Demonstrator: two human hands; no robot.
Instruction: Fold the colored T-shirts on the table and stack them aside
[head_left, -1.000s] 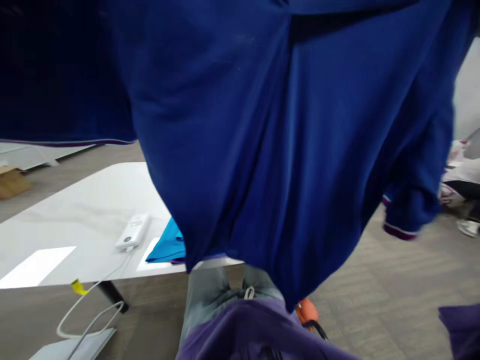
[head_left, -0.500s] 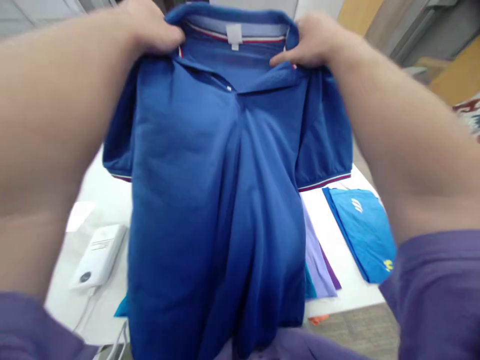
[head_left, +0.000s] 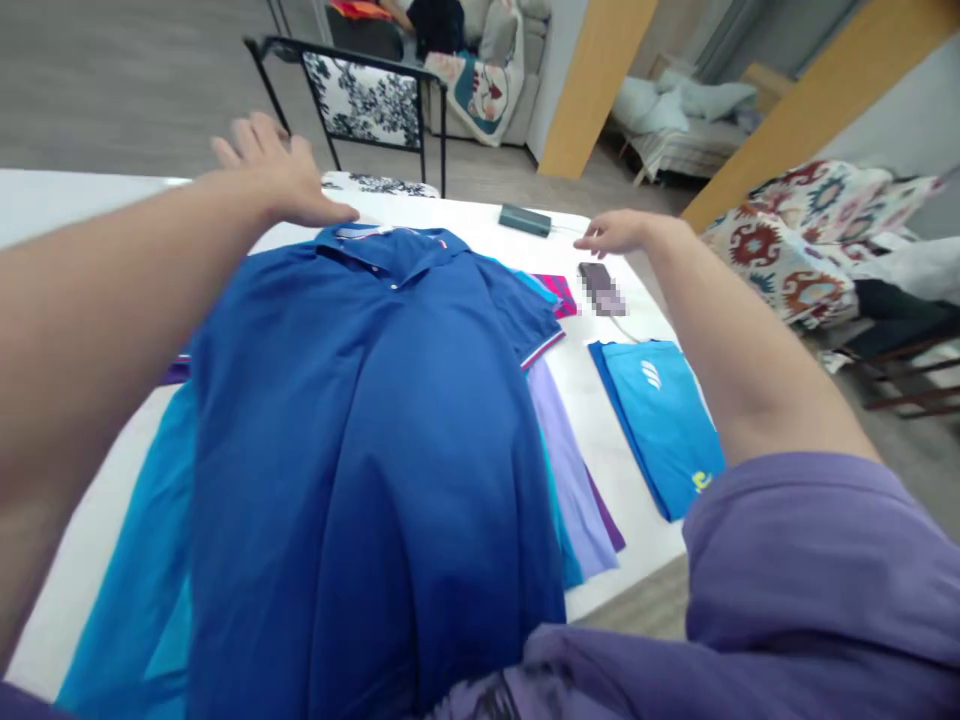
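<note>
A dark blue polo shirt (head_left: pixel 360 400) lies front side up, its collar at the far end and red and white trim on its sleeve. Beneath it, edges of a light blue garment (head_left: pixel 135 560), a lilac one (head_left: pixel 574 480) and a purple one (head_left: pixel 606 515) stick out. My left hand (head_left: pixel 274 175) is just beyond the collar, fingers spread, holding nothing. Off to the right, my right hand (head_left: pixel 619 232) hovers above a phone (head_left: pixel 600 288), fingers loosely apart and free of the shirt.
On the white table (head_left: pixel 607 425) a folded blue garment (head_left: pixel 660 420) lies at the right. A dark green box-like item (head_left: pixel 525 220) sits near the far edge. Past the table stand a chair (head_left: pixel 364 105) and a patterned sofa (head_left: pixel 787 240); someone in dark clothing (head_left: pixel 439 25) is farther back.
The polo shirt was held up by its collar in both hands; now it lies on the table. Both hands have let go, the right one moving off to the side.
</note>
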